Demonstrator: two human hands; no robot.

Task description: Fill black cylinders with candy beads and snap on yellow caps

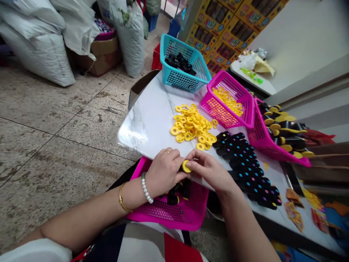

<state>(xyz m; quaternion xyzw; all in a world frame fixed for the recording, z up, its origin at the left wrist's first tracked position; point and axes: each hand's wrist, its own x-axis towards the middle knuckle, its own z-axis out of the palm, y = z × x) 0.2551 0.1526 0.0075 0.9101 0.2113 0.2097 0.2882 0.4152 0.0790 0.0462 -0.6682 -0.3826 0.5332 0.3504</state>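
My left hand (166, 169) is closed around a small black piece, most of it hidden by the fingers. On its end sits a round yellow cap (187, 166), which the thumb and fingers of my right hand (209, 169) pinch. Both hands meet over the front edge of the white table, above a pink basket (188, 220) in my lap with black and yellow pieces inside. Just beyond the hands lies a loose pile of yellow ring-shaped caps (193, 123). Right of it, black tubes (242, 160) with coloured dots on their ends lie in rows.
A blue basket (188, 85) of black parts stands at the table's far end. Beside it are a pink basket (231, 122) of yellow pieces and another pink basket (257, 134) of black-and-yellow pieces. White sacks (40, 47) rest on the floor, and yellow boxes (220, 32) are stacked behind.
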